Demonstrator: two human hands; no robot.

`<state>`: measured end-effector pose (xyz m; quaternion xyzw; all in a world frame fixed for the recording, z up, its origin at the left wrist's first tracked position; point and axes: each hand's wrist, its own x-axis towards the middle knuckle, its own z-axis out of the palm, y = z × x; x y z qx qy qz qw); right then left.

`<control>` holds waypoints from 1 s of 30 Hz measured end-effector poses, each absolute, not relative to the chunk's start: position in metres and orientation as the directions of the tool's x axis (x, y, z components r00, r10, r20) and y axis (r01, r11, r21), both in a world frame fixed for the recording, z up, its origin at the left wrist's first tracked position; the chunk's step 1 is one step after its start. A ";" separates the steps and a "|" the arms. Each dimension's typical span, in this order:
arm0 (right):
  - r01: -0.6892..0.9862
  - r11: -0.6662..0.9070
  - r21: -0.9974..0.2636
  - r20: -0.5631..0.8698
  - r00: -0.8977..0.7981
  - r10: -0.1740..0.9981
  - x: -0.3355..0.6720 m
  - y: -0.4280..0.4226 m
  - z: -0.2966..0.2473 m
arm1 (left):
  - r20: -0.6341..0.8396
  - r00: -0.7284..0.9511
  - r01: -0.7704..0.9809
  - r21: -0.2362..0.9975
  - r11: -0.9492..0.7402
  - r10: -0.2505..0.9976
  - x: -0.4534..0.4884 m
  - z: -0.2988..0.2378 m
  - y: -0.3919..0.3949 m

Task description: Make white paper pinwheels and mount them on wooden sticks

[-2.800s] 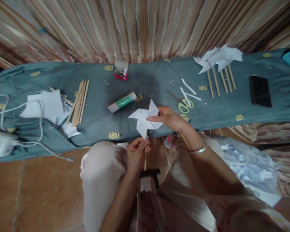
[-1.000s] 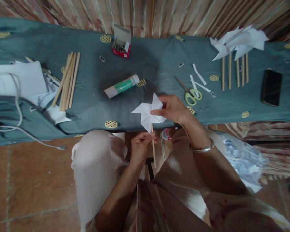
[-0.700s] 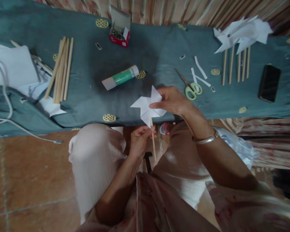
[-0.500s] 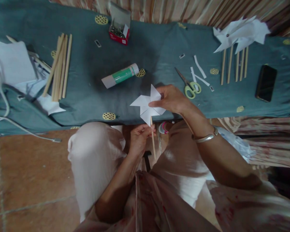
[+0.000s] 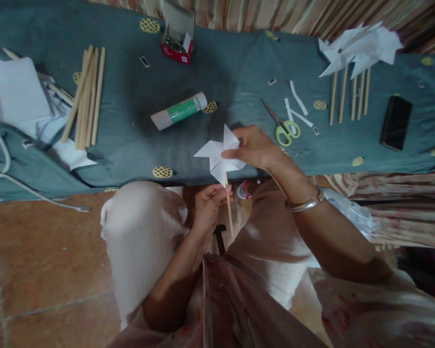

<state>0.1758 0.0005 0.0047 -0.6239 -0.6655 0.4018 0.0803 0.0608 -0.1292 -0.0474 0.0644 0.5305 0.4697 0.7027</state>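
A white paper pinwheel (image 5: 216, 155) is held over the table's front edge. My right hand (image 5: 253, 146) pinches it at the centre, the thumb lying across the front of the paper. Below the blades runs a thin wooden stick (image 5: 229, 212), its upper end hidden behind the paper. My left hand (image 5: 210, 200) is closed around this stick just under the pinwheel, with fingers and thumb pressed together. Behind the pinwheel lies a green and white glue stick (image 5: 183, 111). Scissors (image 5: 284, 129) with pale green handles rest beyond my right hand.
On the teal tablecloth (image 5: 130, 159) stands an open red box (image 5: 177, 50) of small metal pieces. Wooden sticks (image 5: 90, 96) and paper sheets (image 5: 18, 89) lie left, with a white cable (image 5: 39, 193). Finished pinwheels (image 5: 362, 48), paper strips (image 5: 297, 99) and a phone (image 5: 396, 122) are right.
The whole view has shifted slightly, so things on the table appear a little higher and further left. Both hands keep their hold on the pinwheel and its stick.
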 end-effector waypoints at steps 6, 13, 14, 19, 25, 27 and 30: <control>0.768 -0.113 -0.630 -0.402 -0.198 0.894 0.174 0.001 0.004 | -0.699 -0.015 -0.598 0.579 0.554 0.715 0.062 -0.045 -0.128; 0.777 -0.073 -0.626 -0.361 -0.205 0.910 0.174 -0.001 0.006 | -0.688 -0.010 -0.603 0.583 0.544 0.726 0.061 -0.046 -0.129; 0.777 -0.067 -0.626 -0.359 -0.211 0.909 0.175 -0.001 0.005 | -0.688 -0.007 -0.607 0.580 0.543 0.726 0.061 -0.046 -0.129; 0.706 -0.081 -0.703 -0.370 -0.266 0.890 0.187 0.001 0.000 | -0.693 0.003 -0.634 0.556 0.537 0.721 0.060 -0.044 -0.131; 0.421 -0.206 -0.883 -0.345 -0.286 0.894 0.196 -0.005 0.000 | -0.663 0.020 -0.639 0.568 0.519 0.749 0.055 -0.036 -0.131; 0.327 -0.188 -0.926 -0.278 -0.253 0.927 0.197 -0.007 0.002 | -0.663 0.020 -0.645 0.563 0.516 0.749 0.054 -0.032 -0.130; 0.250 -0.177 -0.952 -0.229 -0.198 0.953 0.197 -0.008 0.004 | -0.661 0.020 -0.642 0.567 0.516 0.750 0.053 -0.024 -0.127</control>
